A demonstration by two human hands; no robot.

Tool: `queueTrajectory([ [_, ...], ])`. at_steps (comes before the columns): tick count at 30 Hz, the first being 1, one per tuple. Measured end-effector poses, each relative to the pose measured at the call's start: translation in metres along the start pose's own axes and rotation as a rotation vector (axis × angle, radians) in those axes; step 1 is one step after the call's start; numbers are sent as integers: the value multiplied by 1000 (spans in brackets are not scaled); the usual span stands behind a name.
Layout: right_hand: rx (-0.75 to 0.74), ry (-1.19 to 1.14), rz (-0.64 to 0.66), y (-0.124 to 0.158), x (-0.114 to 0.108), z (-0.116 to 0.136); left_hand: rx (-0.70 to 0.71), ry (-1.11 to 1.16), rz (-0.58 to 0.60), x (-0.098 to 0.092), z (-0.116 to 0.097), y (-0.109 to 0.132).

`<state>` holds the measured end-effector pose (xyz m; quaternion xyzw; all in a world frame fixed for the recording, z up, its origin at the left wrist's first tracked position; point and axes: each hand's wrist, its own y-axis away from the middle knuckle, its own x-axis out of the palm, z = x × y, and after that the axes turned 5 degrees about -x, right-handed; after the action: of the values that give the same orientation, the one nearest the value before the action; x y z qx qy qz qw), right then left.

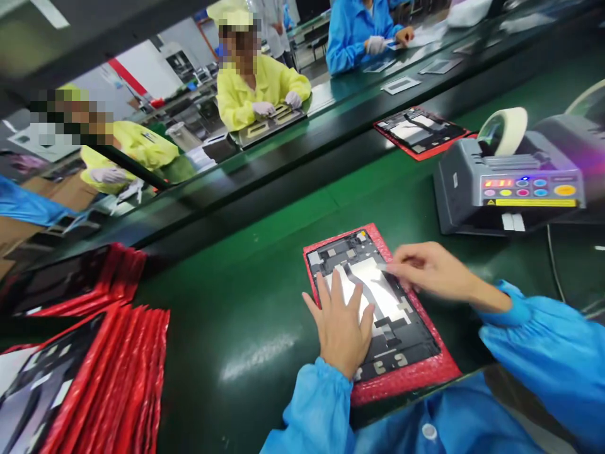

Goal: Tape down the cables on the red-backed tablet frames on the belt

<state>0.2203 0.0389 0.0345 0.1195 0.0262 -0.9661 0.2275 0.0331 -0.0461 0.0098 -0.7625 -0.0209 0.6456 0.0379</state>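
Observation:
An opened tablet [406, 343], black with a silvery battery area, lies on a red bubble-wrap sleeve [401, 384] on the green bench. My left hand [343, 321] rests flat across the tablet's left half, fingers spread. At the tablet's right edge, my right hand [428, 271] is closed in a pinch, thumb against fingers. A small pale strip seems to show at those fingertips, over the silvery area, but blur hides what it is.
A grey tape dispenser [510, 183] with a tape roll [505, 131] stands at the right. Another tablet [418, 129] on red wrap lies behind. Stacked red sleeves [118, 372] with tablets fill the lower left. Co-workers in yellow [258, 94] and blue [354, 38] sit across the raised ledge.

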Motion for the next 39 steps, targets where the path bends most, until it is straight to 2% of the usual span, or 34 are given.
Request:
queueTrajectory([
  [2, 40, 54, 247, -32, 11, 0, -4, -24, -33, 1, 3, -9],
  [4, 106, 81, 431, -61, 20, -5, -5, -40, -51, 2, 6, -14],
  [6, 171, 111, 546, -82, 27, -11, -2, -48, -55, 3, 7, -16],
  [9, 205, 165, 612, -95, 32, -17, 1, -44, -51, 5, 8, -16],
  [18, 210, 355, 562, -93, 38, -12, 56, -57, -46, 4, 8, -16],
  [24, 173, 549, 341, -89, 42, -19, 134, -93, -3, 5, 12, -18],
  [26, 185, 411, 288, -85, 38, -23, 146, -104, 7, 5, 13, -19],
  [29, 214, 77, 220, -79, 31, -30, 181, -121, 26, 4, 16, -20],
  [31, 200, -42, 167, -76, 29, -33, 210, -130, 27, 2, 19, -21],
  [39, 218, -73, 101, -75, 32, -29, 253, -137, 37, -4, 34, -29],
])
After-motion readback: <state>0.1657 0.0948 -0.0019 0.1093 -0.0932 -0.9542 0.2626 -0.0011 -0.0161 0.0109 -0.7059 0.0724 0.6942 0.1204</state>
